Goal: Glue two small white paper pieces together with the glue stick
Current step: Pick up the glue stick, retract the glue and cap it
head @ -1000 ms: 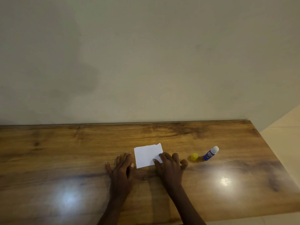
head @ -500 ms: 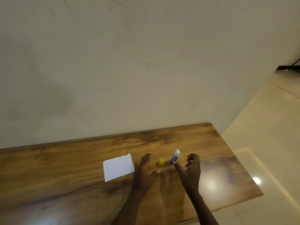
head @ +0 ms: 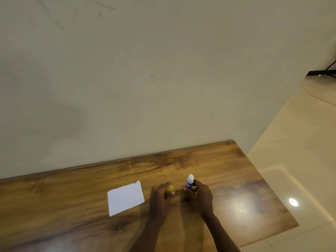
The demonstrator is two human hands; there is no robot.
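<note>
A white paper piece [head: 125,197] lies flat on the wooden table [head: 209,160], left of both hands. My left hand [head: 161,199] is closed around the small yellow cap [head: 170,189]. My right hand [head: 199,196] grips the blue glue stick [head: 189,182], whose white tip points up and away from me. The two hands are a short gap apart. Only one sheet of paper shows; I cannot tell whether a second piece lies under it.
The table's right edge [head: 269,188] drops to a shiny tiled floor [head: 300,160]. A plain wall [head: 145,79] rises straight from the table's far edge. A dark stand foot [head: 321,72] sits at the far right.
Both hands left the paper and moved right. My left hand took the yellow cap and my right hand took the glue stick. The view swung to the right.
</note>
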